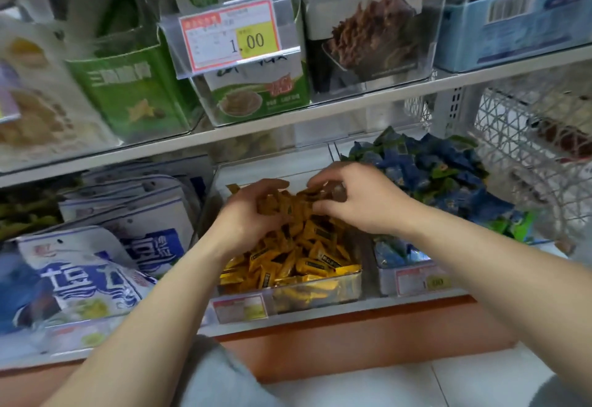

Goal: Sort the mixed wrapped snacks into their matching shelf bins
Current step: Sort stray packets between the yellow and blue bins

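Left hand (253, 214): fingers curled round yellow snacks (307, 253), likely gathering them.
Right hand (368, 201): pinches packets from the same pile.
Clear bin (320, 293): on the lower shelf, holds the yellow snacks; blue snacks (448, 176) lie separately alongside.

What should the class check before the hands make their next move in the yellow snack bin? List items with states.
1. Left hand grips yellow snacks: ok.
2. Right hand pinches snacks from the same pile: ok.
3. Stray wrappers under the hands: cannot tell.
4. Front of clear bin holds only yellow: ok.
5. Blue-green snacks kept in neighbouring bin: ok.
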